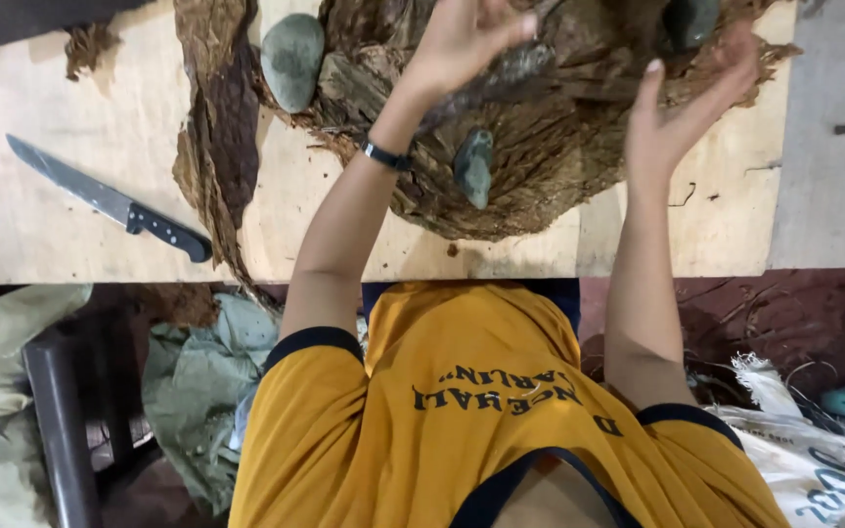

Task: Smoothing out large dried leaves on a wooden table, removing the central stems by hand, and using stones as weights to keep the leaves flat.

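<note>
Over the pale plywood tabletop point(100, 117), the left hand point(466, 39) pinches a dark rolled tobacco bundle point(501, 76), its long axis slanting toward the right hand point(691, 98), which hangs released just beside it. Below lies the heap of brown dried leaves point(550, 166) weighted by grey stones point(292, 61); a black-handled knife point(110, 200) rests well apart, leftward.

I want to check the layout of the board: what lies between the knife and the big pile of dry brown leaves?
In the head view, between the knife and the leaf pile, a long dark leaf strip lies across the wooden board.
</note>
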